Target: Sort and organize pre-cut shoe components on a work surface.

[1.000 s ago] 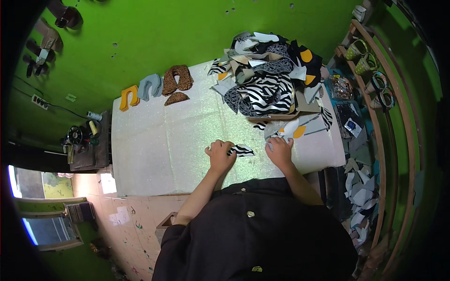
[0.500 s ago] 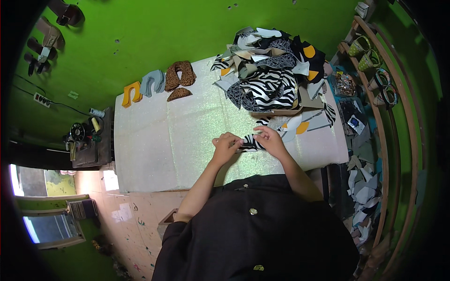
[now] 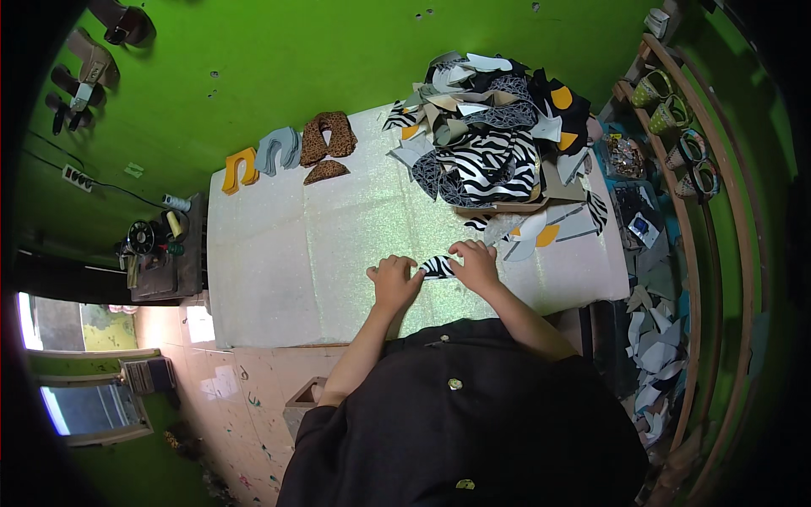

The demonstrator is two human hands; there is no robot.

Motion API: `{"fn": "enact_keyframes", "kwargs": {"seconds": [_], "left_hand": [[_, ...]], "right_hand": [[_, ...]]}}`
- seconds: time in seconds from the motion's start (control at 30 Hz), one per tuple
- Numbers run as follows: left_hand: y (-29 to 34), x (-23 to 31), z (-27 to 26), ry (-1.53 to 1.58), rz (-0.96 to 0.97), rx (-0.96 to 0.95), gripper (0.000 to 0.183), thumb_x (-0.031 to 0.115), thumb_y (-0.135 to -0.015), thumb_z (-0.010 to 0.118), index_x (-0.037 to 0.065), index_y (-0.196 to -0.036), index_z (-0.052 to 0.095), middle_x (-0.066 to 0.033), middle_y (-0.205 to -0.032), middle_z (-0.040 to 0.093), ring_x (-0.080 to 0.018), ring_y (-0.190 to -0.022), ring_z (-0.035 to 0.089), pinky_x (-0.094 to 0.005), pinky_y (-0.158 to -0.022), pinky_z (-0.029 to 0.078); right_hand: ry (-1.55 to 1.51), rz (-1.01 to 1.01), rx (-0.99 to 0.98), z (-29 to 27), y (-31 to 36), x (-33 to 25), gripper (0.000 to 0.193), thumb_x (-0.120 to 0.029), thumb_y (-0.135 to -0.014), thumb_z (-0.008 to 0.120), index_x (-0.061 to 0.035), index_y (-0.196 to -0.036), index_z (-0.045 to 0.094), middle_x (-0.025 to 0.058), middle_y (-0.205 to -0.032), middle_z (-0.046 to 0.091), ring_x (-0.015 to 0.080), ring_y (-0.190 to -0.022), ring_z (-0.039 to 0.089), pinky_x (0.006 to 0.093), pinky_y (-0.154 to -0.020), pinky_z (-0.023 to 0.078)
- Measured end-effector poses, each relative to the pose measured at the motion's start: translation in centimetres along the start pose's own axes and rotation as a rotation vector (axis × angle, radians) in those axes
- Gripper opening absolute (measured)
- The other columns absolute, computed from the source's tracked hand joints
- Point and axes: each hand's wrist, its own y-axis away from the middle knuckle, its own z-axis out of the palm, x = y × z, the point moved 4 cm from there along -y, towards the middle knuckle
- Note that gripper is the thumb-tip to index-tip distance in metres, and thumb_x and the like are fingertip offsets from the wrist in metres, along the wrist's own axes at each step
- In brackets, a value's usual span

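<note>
A small zebra-striped cut piece (image 3: 438, 268) with a curved upper edge lies at the near side of the pale, glittery table cover. My left hand (image 3: 394, 283) pinches its left end, thumb at the tip and the other fingers bent. At its right end, my right hand (image 3: 475, 268) grips the piece with thumb and curled fingers. Just beyond the right hand are loose scraps: another zebra-striped bit (image 3: 477, 223), a white oval piece (image 3: 532, 225) and a yellow one (image 3: 547, 236). The undersides of my fingers are hidden.
A large heap of mixed cut pieces (image 3: 498, 169) fills the table's far right. Yellow (image 3: 241, 171), grey (image 3: 278, 150) and leopard-print (image 3: 328, 137) stacks lie far left. A wooden rack (image 3: 676, 101) with sandals stands right, a sewing machine (image 3: 160, 245) left.
Both hands have shifted a little left and nearer to me with the zebra-striped piece. It now lies flatter, its curved outline showing between them.
</note>
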Motion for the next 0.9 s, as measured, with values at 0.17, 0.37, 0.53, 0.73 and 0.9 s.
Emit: {"fn": "enact_keyframes", "kwargs": {"seconds": [0.17, 0.37, 0.53, 0.73, 0.9], "left_hand": [[0.0, 1.3, -1.2, -0.022, 0.305, -0.03, 0.055, 0.041, -0.064, 0.073, 0.016, -0.112, 0.061, -0.0044, -0.104, 0.057, -0.023, -0.104, 0.048, -0.0452, -0.089, 0.024], [-0.2, 0.8, -0.9, -0.045, 0.305, -0.055, 0.042, 0.038, -0.065, 0.075, 0.017, -0.1, 0.067, -0.0022, -0.101, 0.057, -0.0209, -0.103, 0.049, -0.0461, -0.09, 0.024], [0.4, 0.2, -0.3, -0.018, 0.288, -0.022, 0.037, 0.036, -0.066, 0.076, 0.017, -0.097, 0.068, -0.0015, -0.098, 0.058, -0.0194, -0.101, 0.049, -0.045, -0.088, 0.024], [0.7, 0.6, -1.2, 0.022, 0.258, 0.023, 0.055, 0.046, -0.064, 0.076, 0.018, -0.11, 0.063, -0.0037, -0.104, 0.057, -0.0212, -0.107, 0.047, -0.0441, -0.089, 0.023], [0.4, 1.6, -2.2, 0.057, 0.251, 0.057, 0.05, 0.044, -0.066, 0.075, 0.017, -0.107, 0.064, -0.0055, -0.106, 0.055, -0.0221, -0.109, 0.045, -0.0439, -0.092, 0.021]], "right_hand": [[0.215, -0.169, -0.021, -1.0, 1.2, -2.0, 0.044, -0.029, -0.071, 0.07, -0.0159, -0.111, 0.058, 0.004, -0.11, 0.054, 0.0224, -0.111, 0.045, 0.0439, -0.093, 0.027], [0.274, -0.163, -0.111, -0.3, 1.2, -1.7, 0.043, -0.025, -0.069, 0.069, -0.0152, -0.11, 0.059, 0.0032, -0.104, 0.054, 0.022, -0.109, 0.047, 0.0472, -0.094, 0.026], [0.257, -0.184, -0.064, -0.4, 1.6, -1.5, 0.048, -0.026, -0.07, 0.068, -0.0151, -0.115, 0.058, 0.0034, -0.107, 0.055, 0.021, -0.109, 0.047, 0.0473, -0.095, 0.026], [0.23, -0.132, 0.184, -2.8, 1.4, 1.0, 0.046, -0.014, -0.073, 0.063, -0.016, -0.119, 0.058, 0.0054, -0.115, 0.053, 0.0236, -0.109, 0.047, 0.0484, -0.091, 0.027], [0.441, -0.108, 0.288, -6.1, 0.6, 3.2, 0.047, 0.001, -0.074, 0.052, -0.0209, -0.116, 0.06, 0.0055, -0.113, 0.053, 0.0241, -0.108, 0.046, 0.0483, -0.089, 0.028]]}}
